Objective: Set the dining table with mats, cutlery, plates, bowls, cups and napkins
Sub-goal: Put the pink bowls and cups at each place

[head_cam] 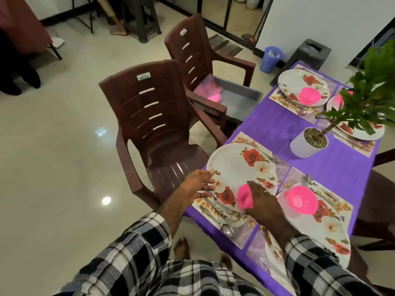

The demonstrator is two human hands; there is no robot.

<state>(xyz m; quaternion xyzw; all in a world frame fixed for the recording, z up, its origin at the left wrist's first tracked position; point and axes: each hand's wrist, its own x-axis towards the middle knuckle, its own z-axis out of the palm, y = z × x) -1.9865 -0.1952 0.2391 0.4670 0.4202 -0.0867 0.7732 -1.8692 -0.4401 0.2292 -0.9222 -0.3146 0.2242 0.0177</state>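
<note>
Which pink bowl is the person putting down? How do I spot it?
Find the purple table, then the flowered plate at its corner nearest the empty brown chair. The pink bowl there is the only one under a hand, the right hand.

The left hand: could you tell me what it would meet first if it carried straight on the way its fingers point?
Probably the near plate: the left hand points right across its rim, though its height above is unclear.

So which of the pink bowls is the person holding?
The pink bowl on the nearest-left plate; the right hand grips it. The others stand untouched.
</note>
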